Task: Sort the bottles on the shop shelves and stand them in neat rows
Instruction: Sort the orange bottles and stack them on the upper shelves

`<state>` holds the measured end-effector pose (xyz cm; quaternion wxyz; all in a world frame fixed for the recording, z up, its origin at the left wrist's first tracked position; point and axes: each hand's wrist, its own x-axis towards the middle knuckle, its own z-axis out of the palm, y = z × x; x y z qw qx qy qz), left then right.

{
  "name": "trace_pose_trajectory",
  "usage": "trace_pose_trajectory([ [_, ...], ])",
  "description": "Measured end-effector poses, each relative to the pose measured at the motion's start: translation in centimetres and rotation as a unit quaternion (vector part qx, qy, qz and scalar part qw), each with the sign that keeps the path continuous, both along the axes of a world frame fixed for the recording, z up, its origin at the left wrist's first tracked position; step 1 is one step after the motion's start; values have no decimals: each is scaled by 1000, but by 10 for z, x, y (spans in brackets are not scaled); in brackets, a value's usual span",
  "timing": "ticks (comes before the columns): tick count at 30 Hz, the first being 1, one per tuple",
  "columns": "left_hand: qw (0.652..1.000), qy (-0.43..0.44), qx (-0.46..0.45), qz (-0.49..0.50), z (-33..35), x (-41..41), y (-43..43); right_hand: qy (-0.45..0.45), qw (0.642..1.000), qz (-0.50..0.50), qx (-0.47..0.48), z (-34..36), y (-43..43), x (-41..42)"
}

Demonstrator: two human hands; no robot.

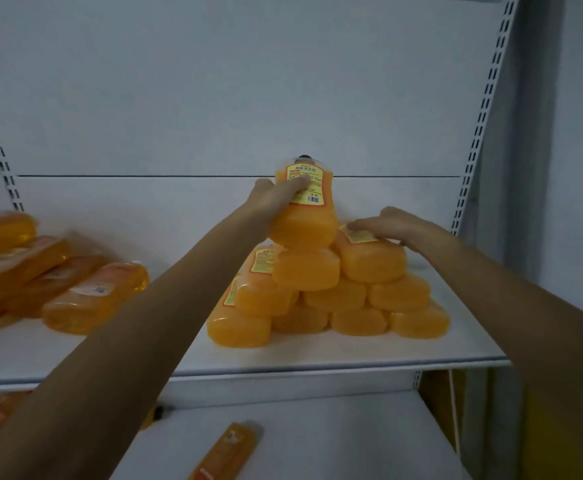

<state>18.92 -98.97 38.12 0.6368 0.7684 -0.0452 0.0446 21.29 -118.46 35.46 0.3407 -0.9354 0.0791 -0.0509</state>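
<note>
**Topping the bottle pile: L hand loaded, R hand steadying**

L hand (276,195) has its fingers wrapped round an orange bottle (305,220) (cap pointing at the back wall), holding it at the 12 o'clock tip of the pile (335,299) on the shelf (318,356). R hand (387,225) lies flat w/ fingers straight on the top-right bottle (373,265), gripping nothing. IMO the trick is to press down w/ that R hand so the row can't roll. Then lower the bottle into the groove btw the two top ones, base flush w/ the rest, and let go slowly. They look slick and rounded, so a sideways nudge could slide the lot. Loose bottles (75,289) lie at 9 o'clock, so prob plenty left to do.
</note>
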Motion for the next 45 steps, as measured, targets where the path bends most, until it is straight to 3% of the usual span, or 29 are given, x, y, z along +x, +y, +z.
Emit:
trace_pose_trajectory([
  [5,1000,10,24,18,-1,-4,-20,-131,986,58,87,7,6,-3],
  [9,990,10,140,27,-3,-8,-38,-110,976,139,128,13,25,-11],
  [11,957,-35,283,53,-8,-8,-42,-113,974,147,133,13,28,-14],
  [13,884,-98,432,149,-12,-9,-39,-117,975,141,127,12,27,-12],
  [14,864,-119,451,191,-14,-10,-37,-104,979,135,115,12,27,-12],
  [16,891,-126,389,199,-16,-13,-33,-84,983,124,105,13,26,-12],
  [18,946,-118,275,129,-20,-22,-32,-78,980,126,135,13,25,-13],
  [20,963,-143,223,47,-26,-36,-31,-80,978,125,147,13,23,-14],
  [22,961,-156,229,14,-32,-48,-27,-76,978,123,150,15,24,-15],
  [25,947,-164,273,46,-37,-54,-18,-116,977,98,149,18,25,-19],
  [29,947,-176,260,73,-39,-68,8,-265,927,95,250,31,33,-40],
  [33,938,-195,260,121,-43,-95,54,-336,898,162,232,42,80,-72],
  [41,911,-178,304,214,-75,-183,192,-325,881,298,169,5,243,-134],
  [45,913,-111,312,240,-113,-236,258,-277,885,332,175,-52,312,-167],
])
